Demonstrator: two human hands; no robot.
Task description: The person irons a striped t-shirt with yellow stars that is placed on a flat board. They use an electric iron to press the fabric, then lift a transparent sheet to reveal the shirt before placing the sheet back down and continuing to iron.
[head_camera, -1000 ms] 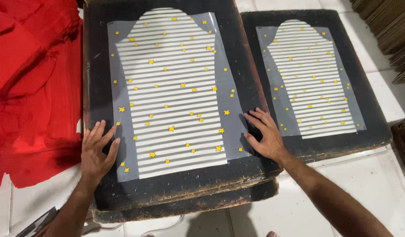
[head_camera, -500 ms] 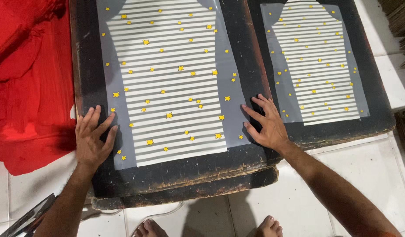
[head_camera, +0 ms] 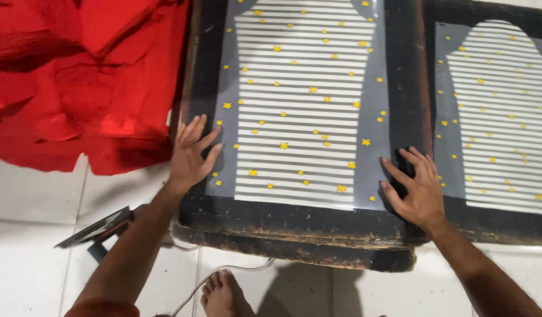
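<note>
both hands flat — left hand, right hand — on striped sheet.

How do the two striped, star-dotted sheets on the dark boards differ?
The near sheet has both hands flat on its lower corners, left hand and right hand; the far sheet lies untouched. The near sheet's top is cut off by the picture's edge; the far sheet's rounded top shows. Both carry white stripes and yellow stars on a grey ground, each on a dark board.
</note>
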